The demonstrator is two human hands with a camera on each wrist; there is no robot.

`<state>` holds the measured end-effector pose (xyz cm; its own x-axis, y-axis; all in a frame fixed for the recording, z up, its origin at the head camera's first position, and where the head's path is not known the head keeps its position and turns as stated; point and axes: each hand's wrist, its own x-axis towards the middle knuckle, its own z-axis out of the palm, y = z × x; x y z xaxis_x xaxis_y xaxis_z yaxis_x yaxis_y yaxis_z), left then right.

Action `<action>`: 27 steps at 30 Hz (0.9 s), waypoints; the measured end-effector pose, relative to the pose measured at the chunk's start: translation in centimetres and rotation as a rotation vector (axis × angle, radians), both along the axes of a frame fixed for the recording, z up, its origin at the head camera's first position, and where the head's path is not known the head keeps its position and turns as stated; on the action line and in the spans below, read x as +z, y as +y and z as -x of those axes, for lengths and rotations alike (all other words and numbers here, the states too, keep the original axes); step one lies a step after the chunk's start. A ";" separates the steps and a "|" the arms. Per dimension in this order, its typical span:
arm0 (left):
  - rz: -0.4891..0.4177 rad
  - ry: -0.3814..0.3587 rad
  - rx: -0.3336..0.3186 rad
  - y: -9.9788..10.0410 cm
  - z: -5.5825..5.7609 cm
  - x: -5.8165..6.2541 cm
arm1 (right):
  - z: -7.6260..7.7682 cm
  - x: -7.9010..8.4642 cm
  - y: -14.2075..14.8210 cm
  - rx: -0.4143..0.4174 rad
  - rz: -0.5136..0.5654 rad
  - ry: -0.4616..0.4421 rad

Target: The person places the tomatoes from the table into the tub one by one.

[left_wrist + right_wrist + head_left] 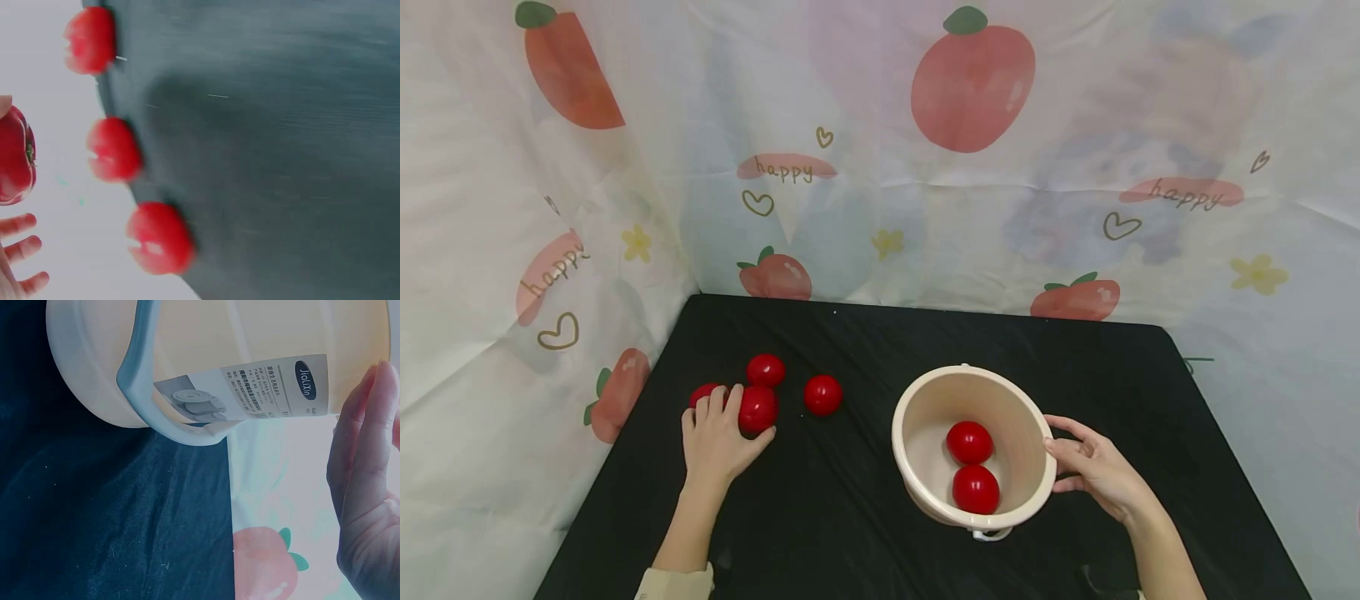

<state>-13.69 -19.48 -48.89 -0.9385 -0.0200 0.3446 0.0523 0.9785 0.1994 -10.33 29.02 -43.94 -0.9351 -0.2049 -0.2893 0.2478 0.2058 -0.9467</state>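
Note:
My left hand (717, 433) holds a red tomato (758, 410) between thumb and fingers over the left part of the table. In the left wrist view this tomato (14, 156) shows sharply, with a small green stem. Close by are three more: one tomato (765, 370) behind it, one (823, 395) to its right, and one (703, 393) partly hidden by my fingers. A cream bucket (917, 492) stands at right of centre with two tomatoes (970, 442) inside. My right hand (1097, 467) pinches the bucket's right rim, thumb at the lip and fingers along the outer wall.
A black cloth (820, 517) covers the table. Behind it and to the left hangs a pale printed curtain (865, 100). The bucket has a light handle (147, 369) hanging down its side and a printed label (275, 387).

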 end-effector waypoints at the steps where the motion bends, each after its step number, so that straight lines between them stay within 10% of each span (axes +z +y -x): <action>1: 0.013 0.021 -0.016 0.4 0.3 0.6 | 0.0 0.0 0.0 0.003 0.003 0.003; 13: 0.135 0.159 -0.238 6.8 3.2 6.2 | -0.1 0.1 -0.1 0.017 0.018 0.015; 27: 0.261 0.216 -0.542 15.6 4.1 8.6 | -0.1 0.0 0.1 0.015 0.042 0.013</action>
<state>-17.79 -3.86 -40.34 -0.7008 0.5480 0.4567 0.5656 0.8170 -0.1123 -10.26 29.09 -43.92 -0.9354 -0.2302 -0.2684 0.2331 0.1694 -0.9576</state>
